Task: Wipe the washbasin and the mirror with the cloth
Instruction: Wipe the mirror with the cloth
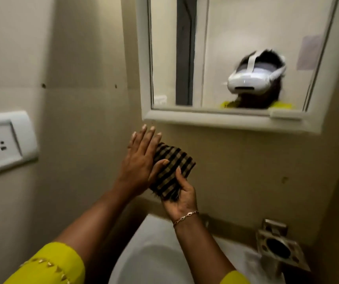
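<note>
Washbasin [154, 255] btm; R hand [182, 201] grips checked cloth [173, 167], L hand [141, 160] flat on it, below mirror [221, 37].

Left hand [142, 160] flat, right hand [182, 199] curled.
</note>
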`<state>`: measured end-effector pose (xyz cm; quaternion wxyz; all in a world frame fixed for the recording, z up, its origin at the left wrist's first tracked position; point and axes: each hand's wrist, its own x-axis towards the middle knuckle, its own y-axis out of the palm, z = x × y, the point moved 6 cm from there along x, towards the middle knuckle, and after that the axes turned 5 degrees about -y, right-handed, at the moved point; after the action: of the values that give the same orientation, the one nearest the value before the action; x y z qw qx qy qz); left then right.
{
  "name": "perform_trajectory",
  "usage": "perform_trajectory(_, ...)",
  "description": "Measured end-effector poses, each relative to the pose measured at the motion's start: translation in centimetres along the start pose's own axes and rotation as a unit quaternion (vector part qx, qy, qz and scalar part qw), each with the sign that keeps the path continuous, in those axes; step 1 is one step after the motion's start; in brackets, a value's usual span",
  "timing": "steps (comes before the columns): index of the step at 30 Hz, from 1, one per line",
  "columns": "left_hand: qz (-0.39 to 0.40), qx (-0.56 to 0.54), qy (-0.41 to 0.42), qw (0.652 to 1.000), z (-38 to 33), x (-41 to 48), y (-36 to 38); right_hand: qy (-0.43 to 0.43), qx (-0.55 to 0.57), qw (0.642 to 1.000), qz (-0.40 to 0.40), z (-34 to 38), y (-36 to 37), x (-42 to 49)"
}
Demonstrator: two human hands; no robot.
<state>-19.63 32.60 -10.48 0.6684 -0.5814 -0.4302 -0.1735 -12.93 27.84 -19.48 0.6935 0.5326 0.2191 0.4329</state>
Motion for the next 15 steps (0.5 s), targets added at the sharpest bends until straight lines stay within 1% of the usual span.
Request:
perform_trajectory(2,-0.045,0.013,0.012,0.999,-0.2,2.8,-2.2,-0.019,-0.004,0.999,0.049,1.5,3.7,0.7)
perform_trajectory(5,-0.113,0.008,0.018,0.993,-0.6,6.6,-5.4,-0.044,-0.013,0.994,0.101,3.6,8.5,1.4)
perform_trajectory(9,-0.190,-0.043,0.037,0.980,-1.9,10.8,-9.5,-0.082,0.009,0.984,0.157,7.5,14.8,1.3)
perform_trajectory(11,-0.219,-0.072,0.041,0.972,-2.4,12.8,-11.0,-0.115,-0.017,0.981,0.155,10.1,17.5,0.7)
perform_trajectory(13,-0.247,-0.088,0.050,0.964,-2.9,14.7,-12.4,-0.164,-0.043,0.976,0.133,13.0,20.1,0.1)
perform_trajectory(15,-0.266,-0.093,0.067,0.957,-3.3,16.6,-13.4,-0.248,-0.068,0.958,0.124,16.1,22.8,-0.7)
